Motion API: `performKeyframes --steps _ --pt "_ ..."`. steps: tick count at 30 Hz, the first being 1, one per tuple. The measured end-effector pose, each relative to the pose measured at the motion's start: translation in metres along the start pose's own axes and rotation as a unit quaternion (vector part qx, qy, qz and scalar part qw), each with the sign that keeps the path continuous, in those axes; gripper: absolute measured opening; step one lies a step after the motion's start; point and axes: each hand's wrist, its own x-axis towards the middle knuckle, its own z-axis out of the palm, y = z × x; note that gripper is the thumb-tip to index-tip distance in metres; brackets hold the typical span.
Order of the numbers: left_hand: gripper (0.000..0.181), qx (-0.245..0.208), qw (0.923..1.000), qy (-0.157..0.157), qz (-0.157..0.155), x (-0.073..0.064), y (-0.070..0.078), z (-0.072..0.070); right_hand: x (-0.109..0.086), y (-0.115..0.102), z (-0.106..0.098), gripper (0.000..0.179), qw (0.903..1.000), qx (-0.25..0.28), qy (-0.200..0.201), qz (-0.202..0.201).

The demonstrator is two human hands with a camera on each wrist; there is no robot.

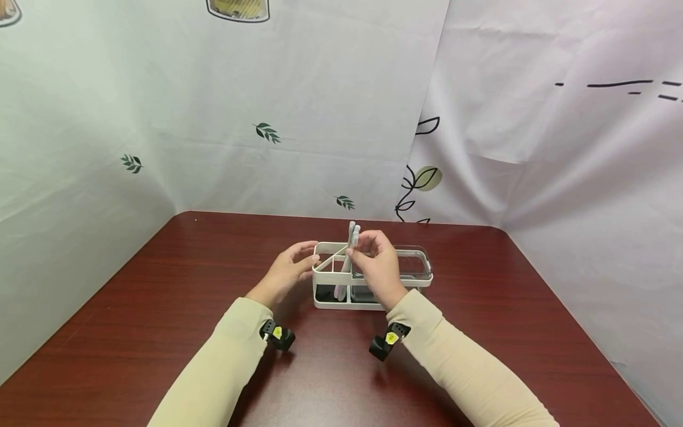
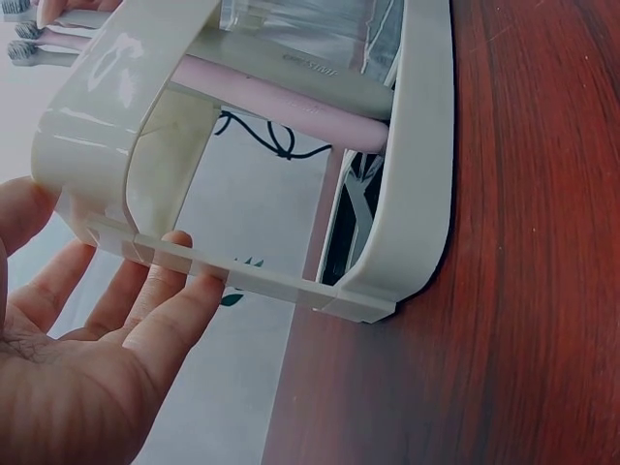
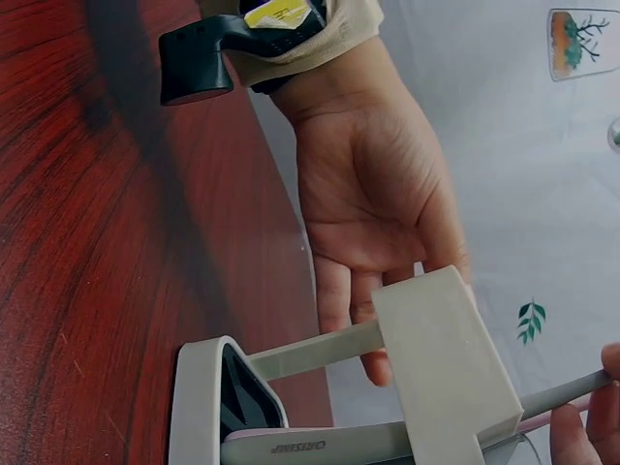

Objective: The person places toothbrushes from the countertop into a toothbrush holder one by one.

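A white two-tier toothbrush holder stands on the table, its upper frame divided into compartments. My left hand holds the left end of that upper frame, thumb in front and fingers round the side, as the left wrist view also shows. A grey toothbrush and a pink toothbrush lean in the holder, handle ends down by the lower tray. Their bristle heads stick out above. With thumb and fingertips, my right hand pinches the grey toothbrush near its neck; in the right wrist view only its fingertips show.
A clear rectangular cover fills the right part of the holder, partly behind my right hand. The dark red table ends at a white printed cloth backdrop behind and at both sides.
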Motion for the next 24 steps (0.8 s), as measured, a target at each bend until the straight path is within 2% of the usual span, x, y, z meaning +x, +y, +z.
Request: performKeyframes --steps 13,19,24 --pt "0.047 -0.004 0.9999 0.000 -0.011 0.000 0.000 0.002 -0.001 -0.003 -0.002 0.025 1.0000 -0.001 0.005 0.007" --pt "0.047 -0.001 0.9999 -0.003 -0.014 0.001 -0.001 0.001 -0.001 -0.005 -0.007 0.035 0.9997 -0.019 -0.011 0.015" --pt "0.049 0.003 1.0000 0.002 -0.009 -0.001 0.002 -0.001 -0.002 -0.006 -0.018 0.046 0.9989 -0.041 -0.024 0.001"
